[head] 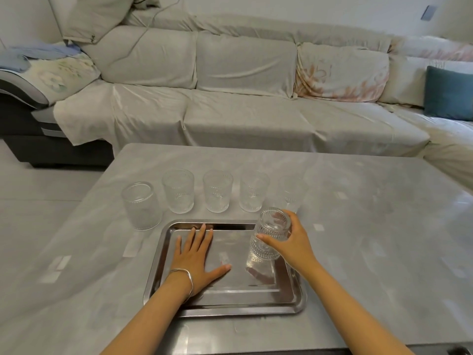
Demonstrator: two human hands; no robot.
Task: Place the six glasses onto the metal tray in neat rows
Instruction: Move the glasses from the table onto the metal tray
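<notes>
A shiny metal tray (pixel 230 307) lies on the grey table near the front edge. My left hand (pixel 197 254) rests flat on the tray's left half, fingers spread, a silver bangle on the wrist. My right hand (pixel 294 239) grips a ribbed clear glass (pixel 268 242) from the side, tilted, over the tray's right half. Behind the tray several more ribbed glasses stand on the table in a row: one at far left (pixel 142 206), then others (pixel 178 192), (pixel 217 192), (pixel 253 192), and a faint, blurred one (pixel 291 190) behind my right hand.
The grey marble-look table (pixel 371 239) stretches to the right of the tray. A covered sofa (pixel 243 103) runs behind the table, with a teal cushion (pixel 448 93) at far right. The floor lies to the left.
</notes>
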